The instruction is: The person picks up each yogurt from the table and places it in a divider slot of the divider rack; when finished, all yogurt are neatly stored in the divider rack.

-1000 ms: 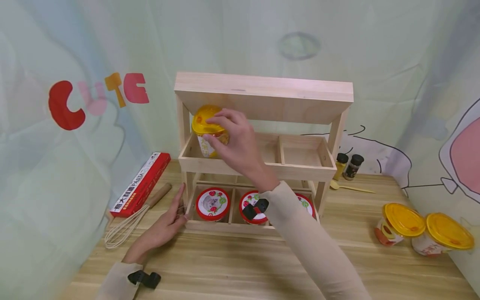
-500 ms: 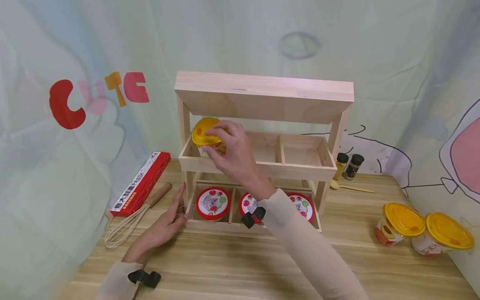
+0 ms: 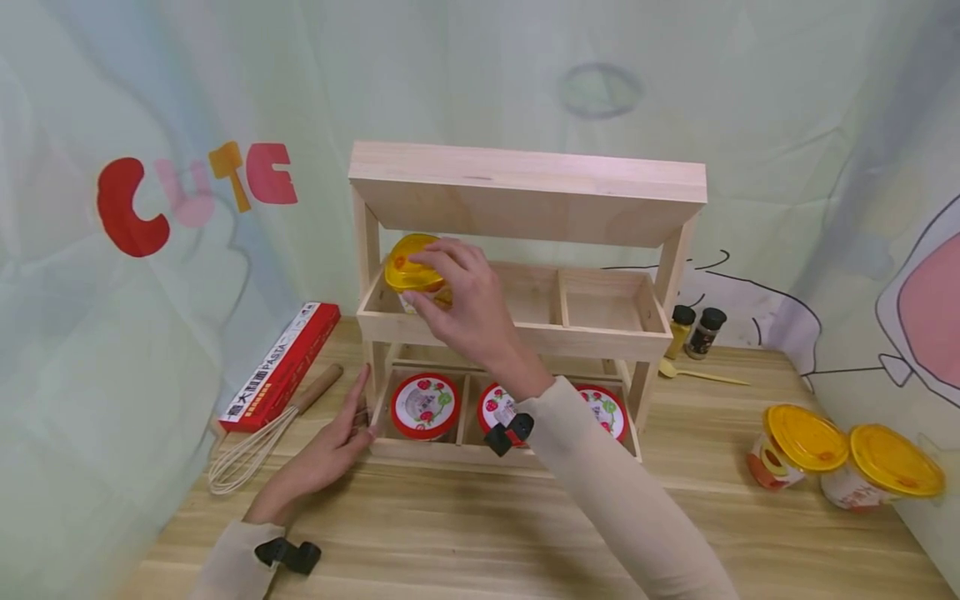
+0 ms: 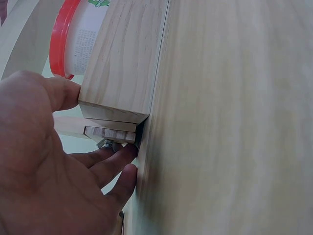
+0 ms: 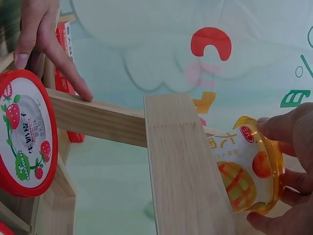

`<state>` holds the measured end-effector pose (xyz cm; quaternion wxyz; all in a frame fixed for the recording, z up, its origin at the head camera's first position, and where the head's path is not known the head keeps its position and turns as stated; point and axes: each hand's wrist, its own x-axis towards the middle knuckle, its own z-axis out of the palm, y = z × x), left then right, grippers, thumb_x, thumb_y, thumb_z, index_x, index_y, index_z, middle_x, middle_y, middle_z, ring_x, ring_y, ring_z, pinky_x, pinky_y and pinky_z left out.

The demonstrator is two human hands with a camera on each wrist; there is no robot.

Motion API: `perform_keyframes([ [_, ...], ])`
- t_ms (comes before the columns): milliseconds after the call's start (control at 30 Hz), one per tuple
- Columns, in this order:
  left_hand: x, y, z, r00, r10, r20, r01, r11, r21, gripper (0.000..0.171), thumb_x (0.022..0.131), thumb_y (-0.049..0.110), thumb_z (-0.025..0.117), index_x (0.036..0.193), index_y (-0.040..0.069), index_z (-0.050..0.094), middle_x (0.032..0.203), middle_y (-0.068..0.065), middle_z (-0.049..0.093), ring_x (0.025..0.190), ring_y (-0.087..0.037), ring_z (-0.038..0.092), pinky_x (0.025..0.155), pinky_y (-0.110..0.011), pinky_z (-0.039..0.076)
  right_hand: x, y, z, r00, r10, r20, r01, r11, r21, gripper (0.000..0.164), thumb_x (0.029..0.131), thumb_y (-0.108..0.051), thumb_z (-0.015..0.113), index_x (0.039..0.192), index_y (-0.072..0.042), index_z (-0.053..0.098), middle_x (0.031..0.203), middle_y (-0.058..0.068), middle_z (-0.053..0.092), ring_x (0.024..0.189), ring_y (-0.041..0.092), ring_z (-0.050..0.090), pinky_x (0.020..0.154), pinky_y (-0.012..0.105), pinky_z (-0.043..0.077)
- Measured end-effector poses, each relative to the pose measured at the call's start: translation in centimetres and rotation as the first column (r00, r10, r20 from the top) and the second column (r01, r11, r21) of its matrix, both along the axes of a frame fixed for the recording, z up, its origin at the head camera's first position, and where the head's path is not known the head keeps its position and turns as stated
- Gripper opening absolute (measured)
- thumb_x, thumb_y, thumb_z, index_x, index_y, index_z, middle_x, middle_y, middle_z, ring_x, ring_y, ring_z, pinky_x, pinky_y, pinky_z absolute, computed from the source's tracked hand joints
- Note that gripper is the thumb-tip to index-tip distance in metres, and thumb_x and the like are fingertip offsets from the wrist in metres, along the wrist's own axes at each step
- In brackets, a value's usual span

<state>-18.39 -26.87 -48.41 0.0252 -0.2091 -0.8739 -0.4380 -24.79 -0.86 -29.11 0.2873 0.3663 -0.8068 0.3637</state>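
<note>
A fruit cup with a yellow lid (image 3: 408, 265) stands partly inside the left compartment of the upper tray of a wooden rack (image 3: 525, 337). My right hand (image 3: 472, 304) pinches its lid; in the right wrist view the cup's label (image 5: 239, 178) shows mango, and fingers and thumb spread round the rim. My left hand (image 3: 330, 450) rests at the rack's lower left corner, index finger extended along the post. In the left wrist view its thumb (image 4: 63, 93) touches the lower tray's corner while other fingers reach the side near a bolt. Red-lidded tubs (image 3: 425, 406) sit in the lower tray.
On the left lie a red pasta box (image 3: 285, 367) and a whisk (image 3: 277, 433). Two yellow-lidded cups (image 3: 806, 437) stand at the right. Spice jars (image 3: 705, 333) and a yellow spoon (image 3: 705, 375) are beside the rack. The rack's top board (image 3: 525, 196) overhangs the upper tray.
My right hand has lowered the yellow-lidded fruit cup into the upper tray's left compartment, mostly between the two earlier frames. Since then it has barely moved. My left hand has stayed at the corner.
</note>
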Motion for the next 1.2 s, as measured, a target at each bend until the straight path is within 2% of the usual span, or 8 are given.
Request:
perform_keyframes([
  [133, -0.1, 0.1, 0.0, 1.0, -0.006, -0.006, 0.006, 1.0, -0.005, 0.094, 0.107, 0.005, 0.057, 0.174, 0.023, -0.007, 0.17, -0.039, 0.025, 0.143, -0.06, 0.052, 0.113, -0.075, 0.043, 0.0, 0.4, 0.0, 1.0, 0.002, 0.0, -0.002, 1.0, -0.005, 0.04, 0.095, -0.019, 0.083, 0.132, -0.005, 0.073, 0.147, 0.014, 0.066, 0.144, 0.032, 0.054, 0.119, 0.042, 0.05],
  [333, -0.3, 0.3, 0.0, 1.0, -0.01, -0.029, 0.009, 1.0, -0.016, 0.094, 0.107, 0.003, 0.057, 0.174, 0.021, -0.006, 0.166, -0.041, 0.034, 0.141, -0.056, 0.056, 0.111, -0.073, 0.045, 0.2, 1.9, 0.2, 1.0, -0.017, -0.023, 0.016, 0.999, -0.028, 0.043, 0.094, -0.018, 0.084, 0.133, -0.006, 0.072, 0.148, 0.015, 0.066, 0.146, 0.034, 0.053, 0.123, 0.043, 0.047],
  [633, -0.2, 0.2, 0.3, 1.0, 0.014, -0.02, -0.015, 0.999, -0.038, 0.094, 0.107, 0.007, 0.057, 0.174, 0.024, -0.006, 0.17, -0.037, 0.03, 0.143, -0.057, 0.053, 0.113, -0.073, 0.043, 1.3, 6.9, 0.3, 0.997, -0.067, -0.034, 0.064, 0.994, -0.084, 0.045, 0.093, -0.018, 0.084, 0.135, -0.005, 0.071, 0.147, 0.014, 0.067, 0.141, 0.033, 0.055, 0.121, 0.05, 0.045],
  [867, 0.0, 0.1, 0.5, 1.0, 0.018, 0.013, -0.018, 0.999, -0.049, 0.095, 0.107, 0.009, 0.058, 0.174, 0.024, -0.008, 0.166, -0.039, 0.036, 0.14, -0.058, 0.056, 0.111, -0.073, 0.047, 2.7, 11.4, -0.9, 0.987, -0.16, -0.017, 0.158, 0.983, -0.099, 0.049, 0.093, -0.021, 0.085, 0.136, -0.005, 0.071, 0.147, 0.014, 0.067, 0.144, 0.033, 0.055, 0.123, 0.052, 0.042],
  [1033, 0.0, 0.1, 0.4, 0.999, 0.024, 0.026, -0.023, 0.998, -0.053, 0.095, 0.107, 0.01, 0.057, 0.174, 0.025, -0.009, 0.165, -0.04, 0.036, 0.14, -0.058, 0.056, 0.111, -0.073, 0.047, 3.8, 14.5, -2.1, 0.968, -0.251, -0.016, 0.248, 0.963, -0.105, 0.05, 0.091, -0.022, 0.086, 0.137, -0.009, 0.071, 0.148, 0.014, 0.066, 0.145, 0.033, 0.055, 0.123, 0.056, 0.04],
  [1200, -0.1, 0.1, 0.3, 1.0, 0.022, 0.018, -0.021, 0.998, -0.051, 0.096, 0.107, 0.008, 0.058, 0.174, 0.024, -0.009, 0.165, -0.04, 0.036, 0.14, -0.058, 0.056, 0.111, -0.073, 0.047, 4.9, 17.6, -3.4, 0.951, -0.309, -0.02, 0.302, 0.942, -0.147, 0.05, 0.089, -0.018, 0.087, 0.136, -0.008, 0.072, 0.149, 0.014, 0.067, 0.145, 0.035, 0.056, 0.123, 0.06, 0.037],
])
